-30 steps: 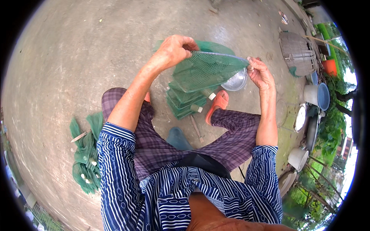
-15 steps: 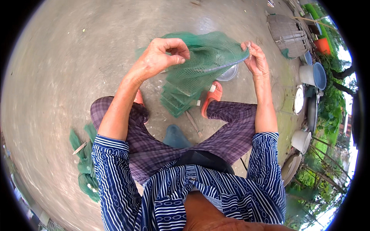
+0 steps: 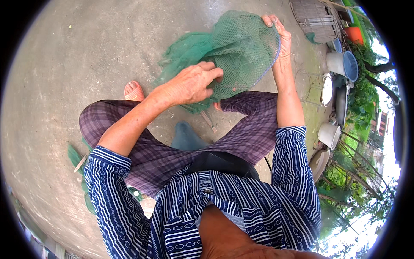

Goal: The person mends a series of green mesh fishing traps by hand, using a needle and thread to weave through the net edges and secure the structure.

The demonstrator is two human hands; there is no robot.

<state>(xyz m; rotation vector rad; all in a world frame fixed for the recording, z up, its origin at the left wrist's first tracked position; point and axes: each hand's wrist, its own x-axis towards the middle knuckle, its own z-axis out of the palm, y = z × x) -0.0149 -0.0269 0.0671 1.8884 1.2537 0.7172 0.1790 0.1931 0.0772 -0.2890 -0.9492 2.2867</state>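
Green mesh net, stretched over a round hoop with a bluish rim, is held up above the knees, far centre of the scene, tilted so its open face is turned toward the wearer. Loose netting trails from it to the left and down toward the concrete ground.

Left hand: fingers curled and closed into the mesh at the near-left part of the net, a fold of netting gripped. Right hand: closed on the hoop rim at the far right edge, thumb and fingertips pinched over the wire.

Seated posture noted; legs in purple plaid trousers are crossed below the net. An orange sandal is seen on the foot at the left, just beside the trailing mesh. A dark green rounded object lies between the legs; its kind cannot be told. More green netting lies on the ground at near left, partly hidden by the striped sleeve.

At far right: a woven basket, a white bucket touching a blue sieve-like basin, a wire frame, another white bucket.
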